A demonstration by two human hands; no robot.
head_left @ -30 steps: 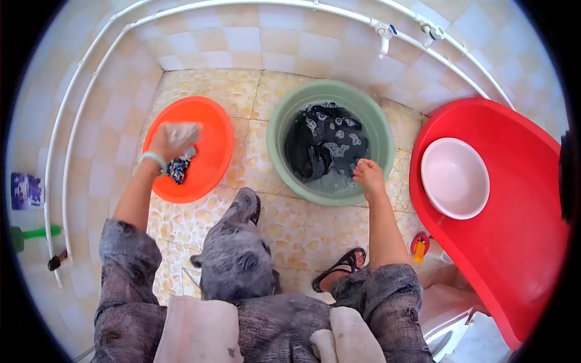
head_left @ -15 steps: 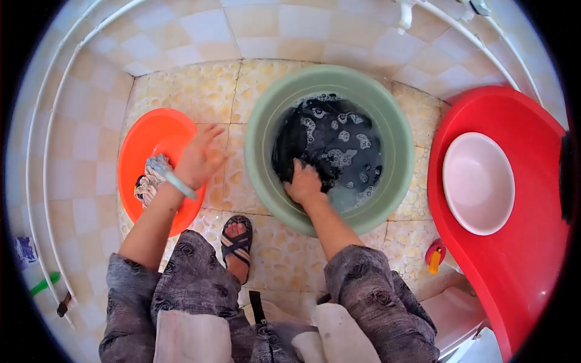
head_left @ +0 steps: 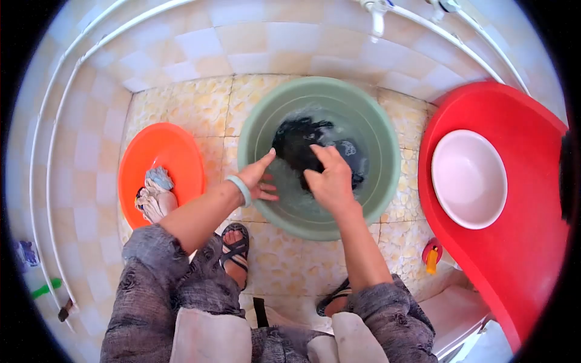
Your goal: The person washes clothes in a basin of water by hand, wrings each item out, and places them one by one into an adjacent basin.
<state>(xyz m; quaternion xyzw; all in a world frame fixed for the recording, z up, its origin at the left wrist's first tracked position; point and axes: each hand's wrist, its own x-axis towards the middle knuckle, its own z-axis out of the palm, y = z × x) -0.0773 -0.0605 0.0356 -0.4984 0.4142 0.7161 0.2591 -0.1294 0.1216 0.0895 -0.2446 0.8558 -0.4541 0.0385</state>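
Observation:
A green basin (head_left: 247, 136) stands on the tiled floor with water and dark wet cloth (head_left: 296, 142) in it. My left hand (head_left: 257, 179) is over the basin's left side, fingers spread and nothing in it, with a pale band on the wrist. Above the cloth, my right hand (head_left: 330, 178) reaches in from the right with its thumb and fingers apart, holding nothing that shows. To the left, an orange basin (head_left: 187, 148) contains a bundle of light and patterned cloths (head_left: 158, 196).
On the right lies a large red tub (head_left: 520, 133) with a white bowl (head_left: 470, 181) in it. A red and yellow object (head_left: 431, 259) is on the floor beside it. White pipes (head_left: 51, 121) and a tap (head_left: 376, 21) run along the walls. A green-handled brush (head_left: 47, 288) is at left.
My left hand has let go of the light cloth, now in the orange basin, and moved right to the green basin. My right hand has shifted over the dark cloth, which is bunched closer together.

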